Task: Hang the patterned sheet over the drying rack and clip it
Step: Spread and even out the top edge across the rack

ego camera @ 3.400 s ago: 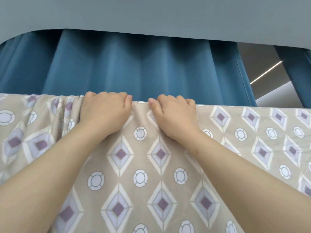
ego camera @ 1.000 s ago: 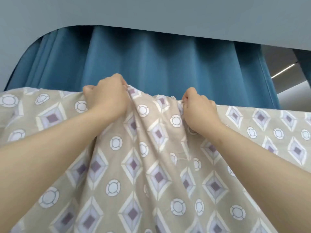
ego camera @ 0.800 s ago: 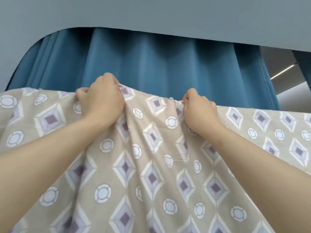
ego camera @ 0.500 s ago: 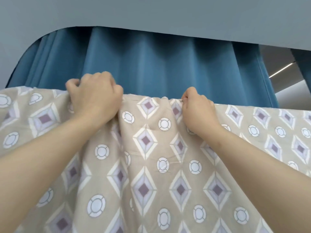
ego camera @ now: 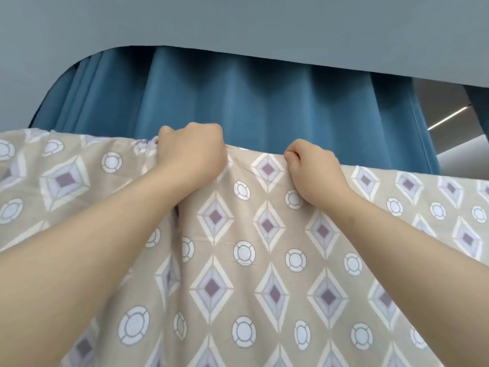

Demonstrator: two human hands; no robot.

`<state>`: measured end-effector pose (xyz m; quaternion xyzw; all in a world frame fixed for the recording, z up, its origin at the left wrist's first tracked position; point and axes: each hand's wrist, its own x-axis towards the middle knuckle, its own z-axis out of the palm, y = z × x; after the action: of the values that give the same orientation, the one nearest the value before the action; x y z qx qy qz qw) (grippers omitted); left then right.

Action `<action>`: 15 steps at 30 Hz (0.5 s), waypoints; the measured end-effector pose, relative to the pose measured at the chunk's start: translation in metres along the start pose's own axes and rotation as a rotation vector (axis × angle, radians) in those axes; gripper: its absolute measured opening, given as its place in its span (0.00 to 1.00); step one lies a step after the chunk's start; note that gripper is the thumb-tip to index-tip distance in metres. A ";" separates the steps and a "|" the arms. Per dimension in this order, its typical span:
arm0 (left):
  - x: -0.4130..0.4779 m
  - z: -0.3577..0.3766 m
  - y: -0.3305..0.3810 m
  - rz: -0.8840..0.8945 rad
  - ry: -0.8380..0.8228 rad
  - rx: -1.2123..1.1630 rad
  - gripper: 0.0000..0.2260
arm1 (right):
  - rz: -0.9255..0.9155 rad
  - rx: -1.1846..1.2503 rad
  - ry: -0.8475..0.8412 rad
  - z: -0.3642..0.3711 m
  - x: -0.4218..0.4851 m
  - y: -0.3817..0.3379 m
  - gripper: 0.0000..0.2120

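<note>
Both hands are up at the top fold of the patterned sheet, where it bends over what I take to be the drying rack bar. The bar is hidden under the cloth, so I have no direct view of it.

Left hand: grip closed into a fist on a gathered bunch of fabric right at the fold. Gathers and a deep vertical crease run down from under the wrist, so that side is bunched, not flat. Likely reason for the hold: to drag slack sideways along the bar and spread it.

Right hand: grip curled over the top edge, thumb and bent fingers pinching the fold. This reads as an anchor. It pins the cloth on the bar so the left side can be tugged without the whole sheet sliding off.

Between the 2 hands the fold is fairly taut and straight. Right of the right hand the edge runs smooth to the frame edge. Left of the left hand it is ruffled.

Sheet look: beige ground, rows of diamonds with purple centres and lilac/cream borders, white ringed circles between them. Looks like thin woven cloth, lightly creased. It hangs toward the camera and fills the lower frame.

No clips in view, so clipping is not yet done. Behind: blue pleated curtain.
</note>
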<state>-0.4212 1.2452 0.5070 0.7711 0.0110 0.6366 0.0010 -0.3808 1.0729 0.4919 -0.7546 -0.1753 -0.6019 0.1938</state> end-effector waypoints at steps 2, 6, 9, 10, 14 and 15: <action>-0.004 0.000 0.004 -0.002 0.086 -0.033 0.09 | 0.003 0.011 0.038 -0.002 -0.001 -0.001 0.11; -0.012 -0.002 0.011 0.139 0.008 -0.102 0.06 | -0.010 -0.054 0.026 -0.004 -0.005 0.008 0.08; -0.007 -0.015 -0.003 0.084 -0.036 -0.311 0.08 | 0.071 0.028 -0.085 -0.007 0.000 0.006 0.09; -0.004 -0.021 -0.012 0.029 0.031 -0.389 0.10 | 0.074 0.080 -0.075 -0.008 0.001 0.002 0.10; -0.004 -0.021 -0.055 -0.125 0.004 -0.356 0.13 | -0.072 0.128 -0.126 -0.001 0.001 -0.031 0.13; -0.007 -0.018 -0.063 -0.150 -0.073 -0.287 0.14 | -0.102 0.103 -0.154 0.004 0.001 -0.039 0.14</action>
<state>-0.4406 1.3081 0.5028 0.7828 -0.0227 0.6012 0.1592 -0.3961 1.1085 0.4955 -0.7776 -0.2586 -0.5416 0.1873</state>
